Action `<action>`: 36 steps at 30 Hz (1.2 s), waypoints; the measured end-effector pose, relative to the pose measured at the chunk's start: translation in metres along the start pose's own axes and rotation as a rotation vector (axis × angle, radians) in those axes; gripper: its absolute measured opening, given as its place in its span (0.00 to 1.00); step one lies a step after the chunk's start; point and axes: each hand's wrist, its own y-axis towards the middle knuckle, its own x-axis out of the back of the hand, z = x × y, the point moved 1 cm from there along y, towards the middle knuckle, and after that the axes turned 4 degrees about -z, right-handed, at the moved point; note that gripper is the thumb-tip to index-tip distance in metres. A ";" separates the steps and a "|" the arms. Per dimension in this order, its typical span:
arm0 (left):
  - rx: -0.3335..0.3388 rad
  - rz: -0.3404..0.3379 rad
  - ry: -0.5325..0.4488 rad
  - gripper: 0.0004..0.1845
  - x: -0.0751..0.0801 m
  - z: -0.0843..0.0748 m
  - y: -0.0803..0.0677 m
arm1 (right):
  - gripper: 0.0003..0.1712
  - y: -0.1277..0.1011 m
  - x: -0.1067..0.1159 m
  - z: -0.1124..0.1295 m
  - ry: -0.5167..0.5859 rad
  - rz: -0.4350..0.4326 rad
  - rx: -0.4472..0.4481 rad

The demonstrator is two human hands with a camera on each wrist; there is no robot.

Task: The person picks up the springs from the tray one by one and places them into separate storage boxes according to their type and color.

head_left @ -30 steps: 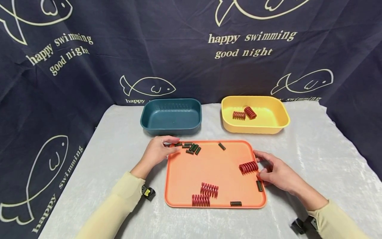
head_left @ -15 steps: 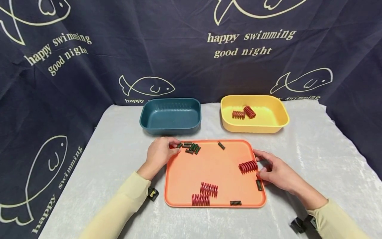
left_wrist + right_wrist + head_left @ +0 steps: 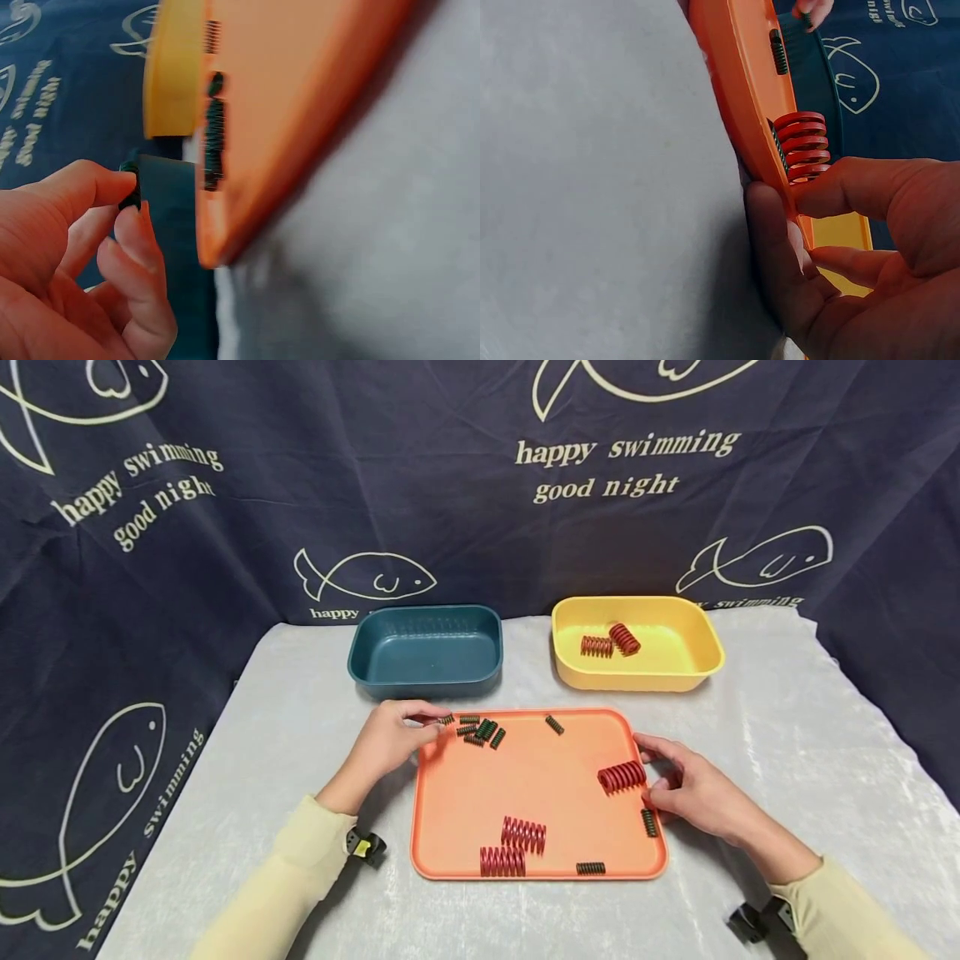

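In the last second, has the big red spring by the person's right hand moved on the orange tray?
No. The big red spring lies at the same spot near the right rim of the orange tray, beside the right hand; only the camera shifted slightly.

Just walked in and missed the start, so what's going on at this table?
A person is working over an orange tray scattered with red and small dark springs. The left hand pinches a small dark spring at the tray's far left corner. The right hand rests at the tray's right edge, touching a big red spring. Behind, a yellow bin holds two red springs; the blue bin looks empty.
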 end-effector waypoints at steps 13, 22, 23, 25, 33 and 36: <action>0.146 0.090 -0.225 0.16 0.033 -0.027 0.009 | 0.45 -0.001 0.000 0.000 -0.011 0.002 -0.020; 0.129 0.097 -0.203 0.17 0.052 -0.044 0.028 | 0.46 0.000 0.000 0.000 -0.007 -0.002 -0.027; 0.124 0.096 -0.193 0.17 0.055 -0.046 0.031 | 0.46 0.000 0.000 0.000 -0.001 -0.002 -0.028; 0.116 0.095 -0.177 0.17 0.059 -0.049 0.037 | 0.46 0.000 0.000 0.000 0.011 -0.003 -0.030; 0.141 0.087 -0.110 0.18 0.072 -0.062 0.065 | 0.46 -0.001 0.000 0.001 -0.004 -0.006 -0.031; 0.161 0.087 -0.095 0.18 0.076 -0.067 0.076 | 0.46 -0.002 0.000 0.001 0.001 -0.004 -0.033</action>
